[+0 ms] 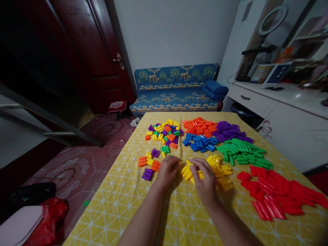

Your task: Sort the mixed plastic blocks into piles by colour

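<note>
My left hand (167, 171) is over the table left of the yellow pile, its fingers curled together; what they hold, if anything, is hidden. My right hand (205, 178) reaches over the pile of yellow bullet-shaped building blocks (221, 171), thumb and fingertips pinched at a yellow building block (189, 163). Beside my left hand lie orange building blocks (155, 165), a purple building block (147, 174) and a green building block (165, 149). Farther back is a mixed-colour heap (166, 131).
Sorted piles of orange (200, 126), purple (232, 131), blue (200, 142), green (243, 152) and red blocks (279, 191) spread over the right side of the yellow patterned tablecloth (115, 205). A blue sofa (176, 99) stands behind the table, a white cabinet (289, 130) at right.
</note>
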`<state>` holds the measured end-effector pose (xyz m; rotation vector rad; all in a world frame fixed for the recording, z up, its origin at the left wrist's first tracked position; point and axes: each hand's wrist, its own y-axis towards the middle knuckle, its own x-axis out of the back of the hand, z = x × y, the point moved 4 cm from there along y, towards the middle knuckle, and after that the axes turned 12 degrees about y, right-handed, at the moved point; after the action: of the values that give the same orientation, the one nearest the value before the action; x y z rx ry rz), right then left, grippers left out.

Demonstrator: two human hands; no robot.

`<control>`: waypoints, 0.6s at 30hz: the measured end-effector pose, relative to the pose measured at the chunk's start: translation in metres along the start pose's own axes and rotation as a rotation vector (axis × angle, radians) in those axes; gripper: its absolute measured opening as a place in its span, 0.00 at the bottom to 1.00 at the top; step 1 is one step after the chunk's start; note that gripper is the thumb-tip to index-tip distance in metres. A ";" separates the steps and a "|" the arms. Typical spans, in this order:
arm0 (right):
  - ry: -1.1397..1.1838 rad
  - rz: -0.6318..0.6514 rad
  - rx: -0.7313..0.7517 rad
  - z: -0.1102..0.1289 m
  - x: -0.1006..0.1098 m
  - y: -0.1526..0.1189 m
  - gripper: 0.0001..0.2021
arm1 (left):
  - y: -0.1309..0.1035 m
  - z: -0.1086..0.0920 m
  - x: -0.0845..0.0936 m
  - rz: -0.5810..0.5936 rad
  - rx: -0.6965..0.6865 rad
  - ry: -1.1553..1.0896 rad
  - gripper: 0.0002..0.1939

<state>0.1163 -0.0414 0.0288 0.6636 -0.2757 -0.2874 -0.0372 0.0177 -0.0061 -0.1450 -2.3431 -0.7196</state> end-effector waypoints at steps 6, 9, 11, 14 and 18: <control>0.221 0.228 -0.376 -0.005 -0.063 -0.035 0.10 | -0.002 0.012 0.018 -0.216 0.085 0.074 0.09; 0.208 0.239 -0.454 -0.019 -0.065 -0.040 0.10 | 0.001 0.020 0.029 -0.330 0.132 0.124 0.10; 0.232 0.226 -0.471 -0.023 -0.065 -0.041 0.11 | 0.011 0.021 0.033 -0.358 0.154 0.166 0.11; 0.267 0.199 -0.462 -0.022 -0.066 -0.041 0.11 | 0.044 0.013 0.028 -0.292 0.091 0.269 0.12; 0.301 0.172 -0.476 -0.020 -0.067 -0.040 0.09 | 0.108 0.004 -0.008 0.011 -0.111 0.514 0.14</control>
<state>0.0538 -0.0373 -0.0227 0.2036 0.0287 -0.0780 -0.0023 0.1110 0.0359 -0.0163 -1.8144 -0.7767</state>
